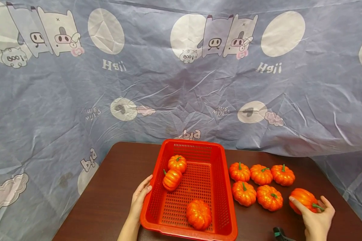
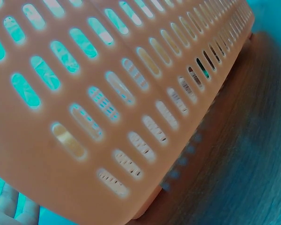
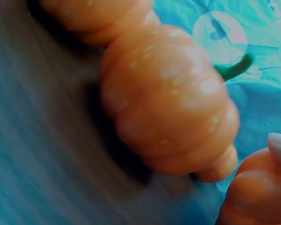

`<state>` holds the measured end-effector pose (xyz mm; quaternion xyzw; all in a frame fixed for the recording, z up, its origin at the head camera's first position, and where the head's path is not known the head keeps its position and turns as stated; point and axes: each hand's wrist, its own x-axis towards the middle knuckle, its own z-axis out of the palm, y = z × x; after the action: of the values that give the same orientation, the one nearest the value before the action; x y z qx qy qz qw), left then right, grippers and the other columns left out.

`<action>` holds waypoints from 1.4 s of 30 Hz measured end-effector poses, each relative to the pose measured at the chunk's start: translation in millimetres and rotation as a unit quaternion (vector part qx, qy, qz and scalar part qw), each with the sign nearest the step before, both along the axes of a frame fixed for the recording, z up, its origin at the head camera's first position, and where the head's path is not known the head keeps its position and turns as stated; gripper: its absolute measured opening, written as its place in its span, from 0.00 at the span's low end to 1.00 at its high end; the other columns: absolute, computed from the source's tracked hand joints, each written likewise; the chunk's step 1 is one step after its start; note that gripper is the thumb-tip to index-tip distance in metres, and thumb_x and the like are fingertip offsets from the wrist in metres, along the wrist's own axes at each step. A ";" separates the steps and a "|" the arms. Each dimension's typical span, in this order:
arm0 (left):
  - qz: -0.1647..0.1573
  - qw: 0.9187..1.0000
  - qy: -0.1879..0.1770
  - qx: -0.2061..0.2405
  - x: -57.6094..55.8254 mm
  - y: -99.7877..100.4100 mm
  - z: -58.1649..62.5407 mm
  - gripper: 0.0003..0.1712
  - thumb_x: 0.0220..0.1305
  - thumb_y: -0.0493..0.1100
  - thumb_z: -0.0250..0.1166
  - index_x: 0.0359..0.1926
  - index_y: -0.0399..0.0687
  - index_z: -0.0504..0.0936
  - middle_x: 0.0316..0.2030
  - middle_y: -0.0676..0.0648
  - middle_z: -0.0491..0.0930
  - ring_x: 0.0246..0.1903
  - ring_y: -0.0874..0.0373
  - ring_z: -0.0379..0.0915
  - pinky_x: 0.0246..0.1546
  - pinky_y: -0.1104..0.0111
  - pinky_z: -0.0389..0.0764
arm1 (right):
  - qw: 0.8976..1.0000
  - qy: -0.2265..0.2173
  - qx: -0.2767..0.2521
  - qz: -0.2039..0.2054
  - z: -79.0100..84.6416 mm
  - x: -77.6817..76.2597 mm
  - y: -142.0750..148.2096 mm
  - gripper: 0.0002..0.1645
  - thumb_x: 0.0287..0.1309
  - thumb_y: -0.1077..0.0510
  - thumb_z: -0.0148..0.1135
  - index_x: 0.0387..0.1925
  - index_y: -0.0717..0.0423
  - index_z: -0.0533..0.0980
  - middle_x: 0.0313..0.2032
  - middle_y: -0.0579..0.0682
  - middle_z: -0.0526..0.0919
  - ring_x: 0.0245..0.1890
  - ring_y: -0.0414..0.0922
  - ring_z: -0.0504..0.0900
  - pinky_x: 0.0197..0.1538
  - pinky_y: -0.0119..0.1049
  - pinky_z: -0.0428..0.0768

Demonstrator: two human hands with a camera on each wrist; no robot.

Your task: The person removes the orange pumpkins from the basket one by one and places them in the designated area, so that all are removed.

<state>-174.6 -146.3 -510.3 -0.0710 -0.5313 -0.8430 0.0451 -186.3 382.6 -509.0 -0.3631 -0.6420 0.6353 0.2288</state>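
Note:
A red plastic basket (image 1: pixel 187 142) with slotted walls stands on the table, and three small orange pumpkins (image 1: pixel 177 163) lie inside it. My left hand (image 1: pixel 138 197) holds the basket's left rim; in the left wrist view its fingers (image 2: pixel 7 199) show at the rim's edge beside the slotted wall. At the right, my right hand (image 1: pixel 318 216) grips an orange pumpkin (image 1: pixel 303 197), whose green stem points to the right. That pumpkin (image 3: pixel 260 197) is partly cut off in the right wrist view, with a fingertip on it.
Several more pumpkins (image 1: pixel 269 197) sit in two rows on the dark brown table (image 1: pixel 108 187), just right of the basket. A black and green object (image 1: pixel 279 233) shows at the front edge of view. Behind the table hangs a grey-blue printed cloth (image 1: pixel 181 83).

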 end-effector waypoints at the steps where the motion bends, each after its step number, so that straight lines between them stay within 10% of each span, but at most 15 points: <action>1: 0.000 1.000 0.002 -0.001 0.1 0.0 0.4 0.27 0.69 0.37 0.48 0.67 0.32 0.58 0.56 0.49 0.72 0.49 0.57 0.73 0.48 0.65 0.76 | 1.000 0.004 -0.004 -0.001 -0.2 0.1 -1.1 0.63 0.32 0.58 0.81 0.66 0.31 0.51 0.54 0.31 0.55 0.50 0.29 0.55 0.53 0.21 0.60; 18: -0.004 1.000 0.011 -0.001 0.4 -0.5 0.5 0.27 0.70 0.37 0.47 0.67 0.33 0.58 0.57 0.48 0.72 0.49 0.57 0.74 0.48 0.65 0.77 | 0.997 0.004 -0.080 0.010 -1.2 2.1 -6.2 0.61 0.39 0.62 0.76 0.71 0.42 0.51 0.51 0.33 0.61 0.52 0.32 0.64 0.39 0.14 0.66; 28: -0.005 1.000 0.007 -0.004 -0.2 -1.0 -0.4 0.27 0.70 0.37 0.47 0.68 0.34 0.58 0.58 0.49 0.71 0.50 0.57 0.73 0.48 0.65 0.76 | 0.997 0.050 -0.060 -0.023 -30.8 -15.2 30.7 0.48 0.38 0.58 0.78 0.61 0.35 0.63 0.53 0.34 0.63 0.50 0.32 0.63 0.50 0.19 0.63; 36: -0.006 1.000 0.005 -0.004 -0.9 -0.1 0.0 0.27 0.70 0.37 0.48 0.68 0.34 0.58 0.57 0.50 0.72 0.50 0.57 0.73 0.48 0.65 0.77 | 0.976 0.183 -0.117 -0.014 0.1 -15.3 22.7 0.38 0.43 0.70 0.71 0.56 0.45 0.69 0.49 0.40 0.69 0.46 0.33 0.70 0.41 0.18 0.72; 42: 0.001 1.000 0.003 -0.006 0.0 -0.6 0.3 0.28 0.70 0.37 0.48 0.68 0.33 0.58 0.56 0.51 0.73 0.50 0.57 0.73 0.48 0.65 0.76 | 0.942 0.279 -0.168 0.074 -18.6 -41.0 28.6 0.36 0.47 0.72 0.68 0.58 0.50 0.70 0.51 0.46 0.72 0.44 0.37 0.80 0.39 0.26 0.79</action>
<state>-174.7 -147.0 -510.0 -0.0735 -0.5360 -0.8397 0.0475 -227.3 411.2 -527.6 -0.1554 -0.4617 0.8249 0.2868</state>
